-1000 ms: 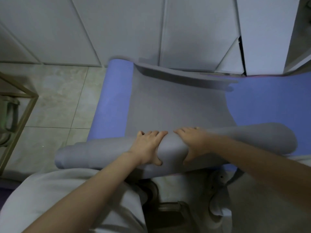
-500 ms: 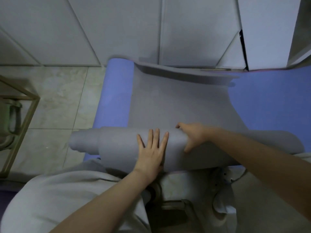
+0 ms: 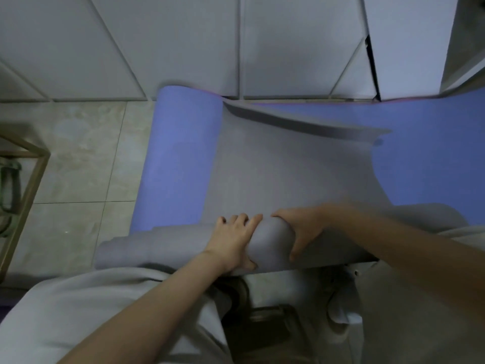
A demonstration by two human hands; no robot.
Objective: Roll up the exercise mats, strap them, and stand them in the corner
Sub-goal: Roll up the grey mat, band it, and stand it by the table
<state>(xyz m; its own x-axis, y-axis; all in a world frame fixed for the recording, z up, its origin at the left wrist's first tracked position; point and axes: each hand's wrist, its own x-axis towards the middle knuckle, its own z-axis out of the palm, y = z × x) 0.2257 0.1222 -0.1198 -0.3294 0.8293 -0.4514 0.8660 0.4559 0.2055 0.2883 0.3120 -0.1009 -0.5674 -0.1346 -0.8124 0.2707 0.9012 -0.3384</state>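
Grey mat roll at lower centre, clasped by curled left hand and right hand, should advance tight, ends level.

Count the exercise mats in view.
2. A grey mat, partly rolled under the left hand and right hand, lies on a blue mat spread flat on the floor. Others may be out of view.

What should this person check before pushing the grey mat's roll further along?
1. Grip: left hand and right hand both grip the grey roll: ok.
2. Roll ends even: its left end pokes out narrower: not ok.
3. Unrolled grey part ahead lies smooth: ok.
4. Far edge flat: it curls upward: not ok.
5. Strap at hand: none in view: cannot tell.
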